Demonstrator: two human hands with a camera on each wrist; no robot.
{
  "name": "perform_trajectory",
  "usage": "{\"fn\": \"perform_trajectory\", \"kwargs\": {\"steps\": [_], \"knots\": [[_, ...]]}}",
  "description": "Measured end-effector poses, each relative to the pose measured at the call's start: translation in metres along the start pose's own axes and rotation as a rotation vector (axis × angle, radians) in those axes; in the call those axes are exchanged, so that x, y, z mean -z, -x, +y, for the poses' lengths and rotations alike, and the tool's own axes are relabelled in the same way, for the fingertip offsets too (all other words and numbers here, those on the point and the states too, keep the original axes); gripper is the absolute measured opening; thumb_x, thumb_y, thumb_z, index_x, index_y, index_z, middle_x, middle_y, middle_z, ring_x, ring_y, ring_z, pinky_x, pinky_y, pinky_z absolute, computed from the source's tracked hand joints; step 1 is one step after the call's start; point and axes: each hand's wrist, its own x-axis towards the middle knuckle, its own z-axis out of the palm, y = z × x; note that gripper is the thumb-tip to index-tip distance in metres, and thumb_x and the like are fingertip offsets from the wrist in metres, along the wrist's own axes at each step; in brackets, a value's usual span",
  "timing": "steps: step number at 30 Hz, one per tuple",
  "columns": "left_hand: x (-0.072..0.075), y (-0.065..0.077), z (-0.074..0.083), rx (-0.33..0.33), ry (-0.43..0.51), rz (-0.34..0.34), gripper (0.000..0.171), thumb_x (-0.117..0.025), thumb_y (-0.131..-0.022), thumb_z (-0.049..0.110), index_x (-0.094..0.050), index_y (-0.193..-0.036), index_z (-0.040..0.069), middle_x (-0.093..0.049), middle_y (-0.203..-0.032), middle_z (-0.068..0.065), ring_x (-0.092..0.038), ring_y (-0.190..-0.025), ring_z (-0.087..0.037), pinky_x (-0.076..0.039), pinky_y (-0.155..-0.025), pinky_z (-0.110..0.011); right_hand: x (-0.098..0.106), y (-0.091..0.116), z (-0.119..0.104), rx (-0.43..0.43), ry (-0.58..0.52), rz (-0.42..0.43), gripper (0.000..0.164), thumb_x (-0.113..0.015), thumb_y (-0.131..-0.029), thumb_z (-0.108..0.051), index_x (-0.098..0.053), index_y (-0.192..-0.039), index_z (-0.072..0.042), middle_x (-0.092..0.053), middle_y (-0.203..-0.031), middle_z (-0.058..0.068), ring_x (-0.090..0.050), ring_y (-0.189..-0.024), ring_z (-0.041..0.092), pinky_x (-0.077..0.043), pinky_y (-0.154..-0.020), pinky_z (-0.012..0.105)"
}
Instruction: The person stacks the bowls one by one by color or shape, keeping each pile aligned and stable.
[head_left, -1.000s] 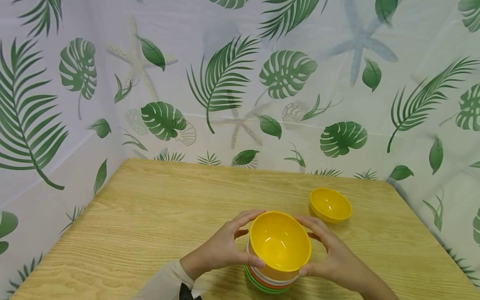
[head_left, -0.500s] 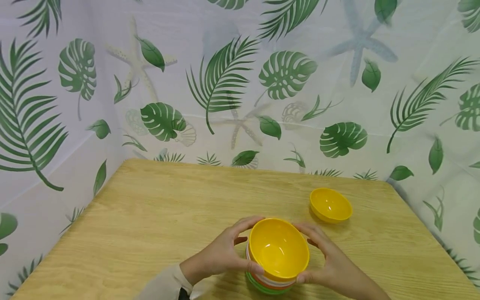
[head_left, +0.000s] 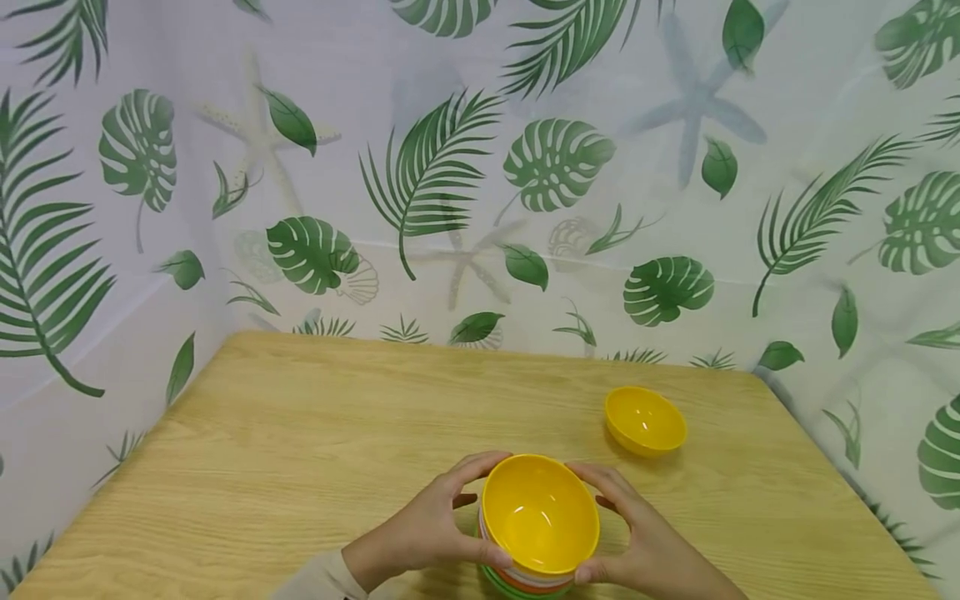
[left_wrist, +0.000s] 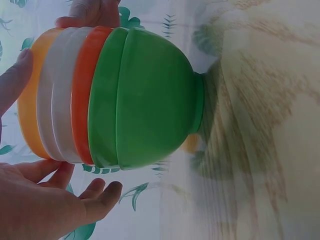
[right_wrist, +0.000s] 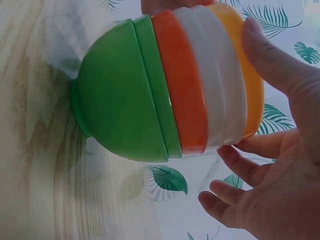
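Observation:
A yellow bowl [head_left: 540, 512] sits at the top of a nested stack near the front of the table. My left hand [head_left: 431, 529] grips its left side, thumb at the near rim and fingers round the far side. On the right, my right hand [head_left: 637, 533] holds the same bowl in a mirrored grip. Under it, the left wrist view shows two white bowls [left_wrist: 61, 95], an orange-red bowl [left_wrist: 86, 95] and two green bowls [left_wrist: 155, 100]. The lowest green bowl stands on its foot on the table.
Another yellow bowl [head_left: 645, 421] stands by itself on the wood-grain table [head_left: 337, 417], farther back and to the right. Behind the table and along its sides hangs a white sheet [head_left: 450, 67] printed with green leaves and starfish.
Both hands have lowered the yellow bowl onto the stack, so less of the white and orange-red rims shows below it. The head view has shifted slightly. The other yellow bowl stays put.

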Motion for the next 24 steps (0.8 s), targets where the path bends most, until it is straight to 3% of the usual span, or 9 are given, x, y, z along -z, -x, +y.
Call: {"fn": "perform_trajectory", "kwargs": {"steps": [11, 19, 24], "knots": [[0.0009, 0.0016, 0.0012, -0.007, 0.011, -0.011, 0.079, -0.074, -0.077, 0.038, -0.035, -0.143, 0.02, -0.037, -0.141, 0.007, -0.034, -0.126, -0.015, -0.038, -0.095, -0.043, -0.0015, 0.0001, -0.0036, -0.103, -0.019, -0.014, 0.079, -0.077, -0.074, -0.026, -0.035, -0.142, -0.026, -0.037, -0.14, -0.002, -0.037, -0.123, 0.012, -0.037, -0.095, 0.054], [0.0024, 0.0011, 0.0004, 0.003, 0.009, -0.015, 0.082, -0.074, -0.076, 0.04, -0.034, -0.144, 0.019, -0.038, -0.14, 0.008, -0.035, -0.126, -0.013, -0.04, -0.093, -0.038, -0.0016, 0.0007, -0.0014, -0.061, -0.015, -0.009, 0.082, -0.076, -0.075, -0.022, -0.033, -0.144, -0.02, -0.037, -0.14, -0.002, -0.039, -0.122, 0.011, -0.043, -0.093, 0.038], [0.0027, 0.0015, 0.0006, 0.02, 0.006, -0.023, 0.083, -0.073, -0.075, 0.044, -0.034, -0.144, 0.021, -0.038, -0.139, 0.01, -0.035, -0.125, -0.011, -0.04, -0.093, -0.037, -0.0025, 0.0012, -0.0005, -0.06, -0.039, -0.015, 0.081, -0.075, -0.076, -0.021, -0.033, -0.144, -0.02, -0.036, -0.14, -0.001, -0.039, -0.122, 0.01, -0.044, -0.092, 0.036]]}}
